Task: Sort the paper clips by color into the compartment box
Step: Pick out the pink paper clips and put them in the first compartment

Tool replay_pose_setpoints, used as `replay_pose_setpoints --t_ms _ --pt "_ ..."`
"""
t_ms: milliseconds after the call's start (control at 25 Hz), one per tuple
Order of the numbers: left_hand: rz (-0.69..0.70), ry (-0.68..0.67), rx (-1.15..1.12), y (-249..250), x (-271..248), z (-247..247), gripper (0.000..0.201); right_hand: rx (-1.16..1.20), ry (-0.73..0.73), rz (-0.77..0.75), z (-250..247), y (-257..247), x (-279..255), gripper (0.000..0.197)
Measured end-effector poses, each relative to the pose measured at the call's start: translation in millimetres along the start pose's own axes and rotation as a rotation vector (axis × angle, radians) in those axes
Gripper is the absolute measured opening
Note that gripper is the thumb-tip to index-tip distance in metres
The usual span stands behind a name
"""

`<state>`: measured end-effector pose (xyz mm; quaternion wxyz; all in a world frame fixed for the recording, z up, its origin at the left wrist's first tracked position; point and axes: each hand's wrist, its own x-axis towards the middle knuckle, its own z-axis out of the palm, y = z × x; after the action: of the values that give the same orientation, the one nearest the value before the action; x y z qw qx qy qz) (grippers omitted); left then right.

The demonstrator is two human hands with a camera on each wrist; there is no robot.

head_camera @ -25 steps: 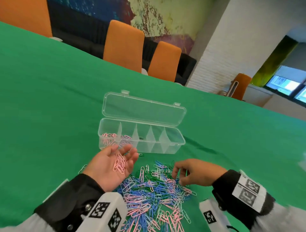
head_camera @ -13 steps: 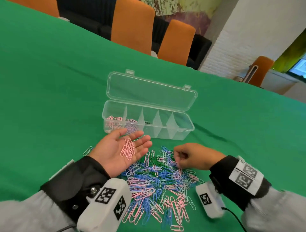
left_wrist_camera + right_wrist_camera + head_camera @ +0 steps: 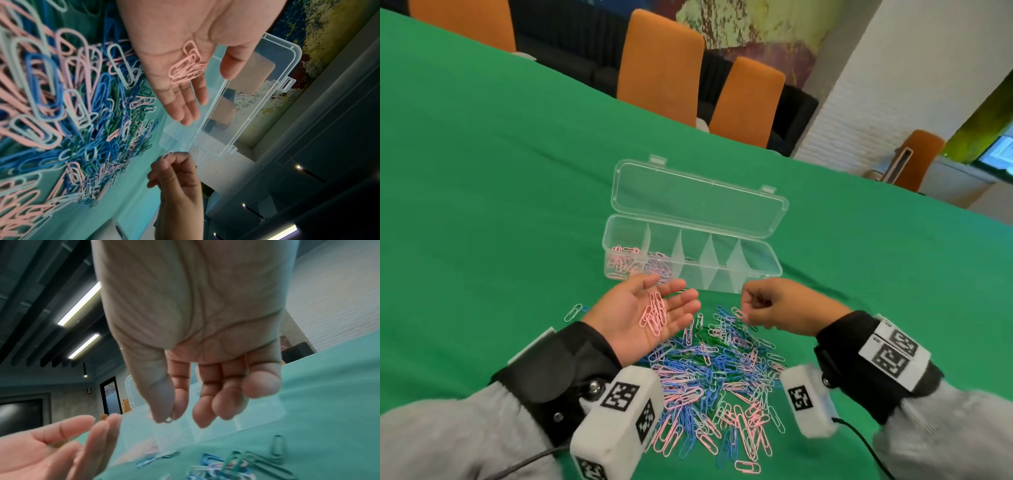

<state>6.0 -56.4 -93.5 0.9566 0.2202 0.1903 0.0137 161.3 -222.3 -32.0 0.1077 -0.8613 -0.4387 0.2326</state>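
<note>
l hand (image 3: 645, 317) flat, palm up w/ pink clips (image 3: 654, 314); r hand (image 3: 779, 306) pinching 1 clip (image 3: 167, 154); 5-compartment box (image 3: 688, 263).

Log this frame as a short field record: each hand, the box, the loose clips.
left hand: palm up, open, pink clips lying on it
right hand: pinching a single clip, above the pile
compartment box: lid open; pinkish clips in its two leftmost compartments
loose pile: pink, blue, green and pale clips mixed on the green table
</note>
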Motion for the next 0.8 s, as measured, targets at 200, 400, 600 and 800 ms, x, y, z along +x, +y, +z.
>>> replay_pose_setpoints --t_ms 200,400,600,800 --pt "-0.008 0.012 -0.004 0.6 -0.2 0.9 0.035 0.123 0.085 -0.068 -0.7 -40.0 6.0 0.010" --pt "-0.002 -0.014 -0.096 2.0 0.3 -0.8 0.038 0.211 0.100 -0.162 7.6 -78.6 21.4 0.012" --pt "0.037 0.071 -0.133 6.9 1.4 -3.5 0.038 0.135 0.081 0.029 -3.5 -27.6 2.1 0.003" --pt "0.050 0.059 -0.096 6.7 -1.2 -2.5 0.038 -0.095 -0.134 0.206 10.1 25.1 -20.5 0.014"
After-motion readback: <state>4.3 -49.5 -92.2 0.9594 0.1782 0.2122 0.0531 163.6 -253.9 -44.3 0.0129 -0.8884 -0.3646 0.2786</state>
